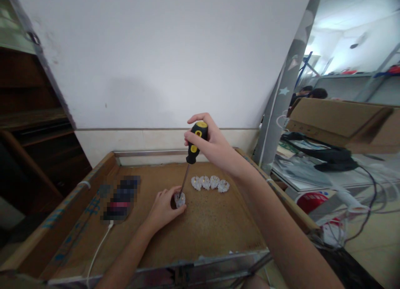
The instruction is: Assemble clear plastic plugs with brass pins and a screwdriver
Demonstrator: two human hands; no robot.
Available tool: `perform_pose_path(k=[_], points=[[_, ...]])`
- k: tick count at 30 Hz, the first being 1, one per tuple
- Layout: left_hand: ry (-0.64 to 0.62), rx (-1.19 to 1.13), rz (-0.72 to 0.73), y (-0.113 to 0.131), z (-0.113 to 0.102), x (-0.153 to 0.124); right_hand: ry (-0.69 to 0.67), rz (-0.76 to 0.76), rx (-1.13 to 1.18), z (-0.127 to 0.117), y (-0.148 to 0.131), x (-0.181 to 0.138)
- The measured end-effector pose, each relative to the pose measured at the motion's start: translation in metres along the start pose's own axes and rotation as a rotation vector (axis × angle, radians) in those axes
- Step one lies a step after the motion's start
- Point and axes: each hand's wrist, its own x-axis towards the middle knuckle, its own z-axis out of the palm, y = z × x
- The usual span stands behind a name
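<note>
My right hand (204, 134) is wrapped round the black and yellow handle of a screwdriver (193, 149), which leans a little to the right. Its shaft runs down to a small clear plastic piece (180, 200) on the brown board. Thumb and fingers of my left hand (167, 205) pinch that piece from both sides. The screwdriver tip meets the top of the piece; any screw there is too small to make out. Behind it and to the right, several similar clear pieces (205, 182) with brass-coloured bits stand in a row.
A blurred-out phone (121, 197) with a white cable (100, 247) lies on the left of the board. Raised wooden edges (281, 197) border the work surface, with a white wall (175, 64) behind. At right are a cardboard box (340, 118), loose cables and people farther back.
</note>
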Motion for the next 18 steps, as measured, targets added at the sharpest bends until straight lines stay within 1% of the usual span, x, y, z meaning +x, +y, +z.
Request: perform_pose_path(k=[1, 4, 5, 6, 7, 8, 9, 10, 11, 12, 14, 15, 16, 17, 18], points=[[0.003, -0.003, -0.003, 0.000, 0.000, 0.000, 0.021, 0.028, 0.078, 0.004, 0.003, 0.006], [0.002, -0.013, -0.008, 0.001, 0.000, 0.000, 0.200, 0.052, 0.211, 0.014, 0.011, 0.017], [0.000, -0.016, -0.006, 0.001, 0.000, 0.000, 0.241, 0.052, 0.238, 0.016, 0.013, 0.019], [-0.002, -0.017, -0.003, 0.001, 0.000, 0.000, 0.248, 0.057, 0.258, 0.016, 0.014, 0.020], [-0.003, -0.018, -0.002, 0.001, 0.000, 0.000, 0.224, 0.072, 0.269, 0.014, 0.015, 0.021], [-0.002, -0.017, -0.003, 0.001, 0.000, 0.000, 0.171, 0.089, 0.262, 0.011, 0.015, 0.022], [-0.001, -0.015, -0.005, 0.000, 0.000, 0.000, 0.102, 0.097, 0.222, 0.008, 0.014, 0.022], [0.000, -0.014, -0.008, 0.000, 0.001, 0.000, 0.050, 0.091, 0.135, 0.004, 0.012, 0.022], [0.003, -0.012, -0.009, -0.001, 0.001, 0.000, 0.046, 0.066, 0.000, 0.000, 0.010, 0.022], [0.005, -0.013, -0.009, -0.001, 0.001, 0.000, 0.083, 0.019, -0.174, -0.003, 0.008, 0.022], [0.005, -0.017, -0.003, -0.002, 0.002, 0.001, 0.219, -0.097, -0.535, -0.008, 0.005, 0.020], [0.006, -0.020, 0.001, -0.003, 0.002, 0.001, 0.278, -0.140, -0.667, -0.009, 0.004, 0.020], [0.008, -0.022, 0.004, -0.004, 0.003, 0.001, 0.313, -0.168, -0.740, -0.009, 0.003, 0.019], [0.010, -0.024, 0.007, -0.004, 0.003, 0.001, 0.312, -0.190, -0.752, -0.009, 0.003, 0.019], [0.012, -0.025, 0.009, -0.005, 0.003, 0.001, 0.288, -0.207, -0.708, -0.008, 0.002, 0.018]])
